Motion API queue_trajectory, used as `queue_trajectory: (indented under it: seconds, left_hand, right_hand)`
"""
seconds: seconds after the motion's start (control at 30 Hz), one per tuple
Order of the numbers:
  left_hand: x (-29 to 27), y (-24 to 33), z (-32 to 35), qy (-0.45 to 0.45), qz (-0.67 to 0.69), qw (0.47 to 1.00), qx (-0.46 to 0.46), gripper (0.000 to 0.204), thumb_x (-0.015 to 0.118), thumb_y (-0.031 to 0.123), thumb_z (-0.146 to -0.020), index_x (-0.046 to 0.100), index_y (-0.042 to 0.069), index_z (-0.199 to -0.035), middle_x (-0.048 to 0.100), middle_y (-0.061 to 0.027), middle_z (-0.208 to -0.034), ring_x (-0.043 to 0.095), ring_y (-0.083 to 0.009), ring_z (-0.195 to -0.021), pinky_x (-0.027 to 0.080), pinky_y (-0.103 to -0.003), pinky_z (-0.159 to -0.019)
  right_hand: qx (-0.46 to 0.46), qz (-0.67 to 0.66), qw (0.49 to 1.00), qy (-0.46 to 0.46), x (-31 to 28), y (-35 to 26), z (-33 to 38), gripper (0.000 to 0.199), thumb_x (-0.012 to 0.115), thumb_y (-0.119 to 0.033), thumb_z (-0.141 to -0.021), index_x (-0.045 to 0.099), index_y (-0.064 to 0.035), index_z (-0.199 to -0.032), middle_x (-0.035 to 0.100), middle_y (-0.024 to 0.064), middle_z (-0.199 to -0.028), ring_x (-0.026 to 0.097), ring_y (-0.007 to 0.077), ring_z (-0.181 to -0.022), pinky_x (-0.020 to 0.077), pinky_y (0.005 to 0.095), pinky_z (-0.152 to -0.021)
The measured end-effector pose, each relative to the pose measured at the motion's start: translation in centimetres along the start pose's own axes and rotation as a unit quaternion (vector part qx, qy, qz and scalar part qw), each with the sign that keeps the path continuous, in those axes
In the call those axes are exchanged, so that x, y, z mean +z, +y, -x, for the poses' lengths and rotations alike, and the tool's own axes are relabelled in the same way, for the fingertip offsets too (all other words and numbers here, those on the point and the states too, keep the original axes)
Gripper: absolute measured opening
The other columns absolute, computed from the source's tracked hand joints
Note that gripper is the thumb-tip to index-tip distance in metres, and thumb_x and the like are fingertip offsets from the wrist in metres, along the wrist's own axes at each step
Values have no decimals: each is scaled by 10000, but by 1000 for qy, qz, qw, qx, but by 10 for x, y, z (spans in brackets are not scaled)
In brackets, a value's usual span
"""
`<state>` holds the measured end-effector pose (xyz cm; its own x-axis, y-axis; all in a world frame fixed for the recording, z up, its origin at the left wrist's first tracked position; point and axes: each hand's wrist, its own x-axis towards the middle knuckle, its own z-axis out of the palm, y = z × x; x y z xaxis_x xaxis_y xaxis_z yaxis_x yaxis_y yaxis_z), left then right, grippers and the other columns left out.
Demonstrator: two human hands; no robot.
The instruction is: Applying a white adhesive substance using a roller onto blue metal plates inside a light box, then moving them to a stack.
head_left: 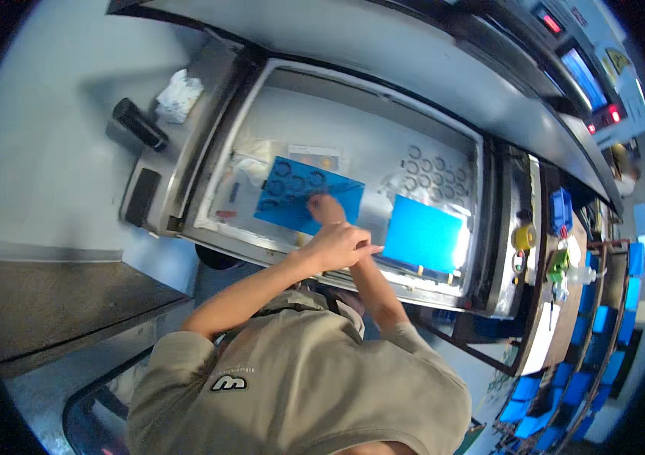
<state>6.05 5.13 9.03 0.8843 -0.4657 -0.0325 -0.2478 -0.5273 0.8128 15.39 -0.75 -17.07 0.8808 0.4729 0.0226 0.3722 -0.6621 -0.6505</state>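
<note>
- The right hand (325, 207) reaches over the left blue sheet (296, 202), fingers bent down and blurred; whether they hold anything, I cannot tell.
- The left hand (340, 246) crosses over the right forearm, half curled, one finger pointing right; its grip is unclear.
- Dark rings (284, 161) sit on that sheet's far left part.
- The right blue sheet (422, 233) lies beside it.
</note>
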Motion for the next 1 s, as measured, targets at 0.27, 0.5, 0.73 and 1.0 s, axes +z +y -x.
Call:
queue_trajectory:
  seconds: [0.27, 0.5, 0.73, 1.0]
  left_hand:
    - [3, -211, 33, 105, -91, 977, -160, 402, 657, 367, -880, 628, 84, -1163, 569, -139, -1227, 576, -363, -1100, 491, -484, -884]
    - [-23, -271, 45, 65, -113, 954, -269, 652, 628, 374, -916, 386, 91, -1452, 264, -276, -1524, 326, -470, -1366, 344, -626, -1043]
    - [-13, -254, 28, -46, -178, 937, -296, 769, 549, 515, -939, 262, 98, -1519, 115, -302, -1570, 225, -502, -1413, 274, -718, -1033]
    - [-19, -255, 23, -83, -136, 941, -300, 807, 532, 546, -941, 216, 99, -1534, 73, -323, -1565, 160, -549, -1410, 239, -719, -1053]
  right_hand:
    - [61, 30, 971, 229, -82, 32, -111, 230, 650, -269, -832, 699, -51, -887, 692, 188, -861, 650, 401, -878, 518, 493, -759]
    - [329, 24, 921, 209, -43, 44, 4, 415, 680, -317, -786, 665, -55, -1108, 602, 242, -1153, 604, 425, -1013, 493, 496, -879]
    - [359, -69, 895, 257, -29, 68, 35, 448, 682, -280, -774, 679, -17, -1137, 657, 243, -1037, 619, 425, -972, 502, 461, -860]
    - [422, -289, 826, 237, -70, 53, 34, 386, 747, -275, -826, 674, 25, -1057, 691, 70, -837, 600, 128, -741, 463, 267, -650]
